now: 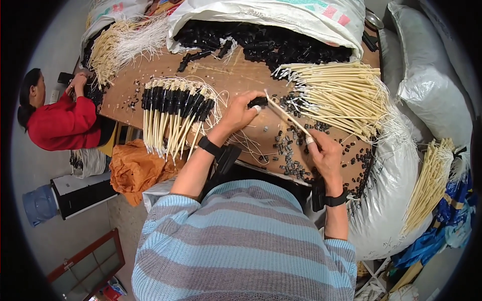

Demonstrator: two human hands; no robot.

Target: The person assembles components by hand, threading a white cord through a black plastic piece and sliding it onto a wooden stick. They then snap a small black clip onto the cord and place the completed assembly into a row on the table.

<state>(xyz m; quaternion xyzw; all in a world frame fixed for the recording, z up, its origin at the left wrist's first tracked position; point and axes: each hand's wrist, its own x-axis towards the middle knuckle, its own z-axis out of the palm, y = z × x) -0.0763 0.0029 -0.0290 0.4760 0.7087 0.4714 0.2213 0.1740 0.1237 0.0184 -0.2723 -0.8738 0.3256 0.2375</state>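
My left hand (240, 113) is closed on a black plastic tube-like piece (257, 102) above the middle of the table. In my right hand (325, 152) is a thin cream stick (288, 118), pinched near its lower end. The stick slants up to the left, and its white-tipped far end meets or lies beside the black piece; I cannot tell whether it is inserted. Left of my left hand lies a row of cream sticks fitted with black pieces (173, 103), with loose white strings. Beyond my right hand is a pile of plain cream sticks (341, 95).
Small black and grey caps (288, 153) are scattered over the brown table (216, 70). At the back, an opened white sack (271, 12) spills black pieces (261, 45). More stringed sticks (108, 52) lie far left, near a person in red (63, 120). Full white sacks (427, 65) stand at the right.
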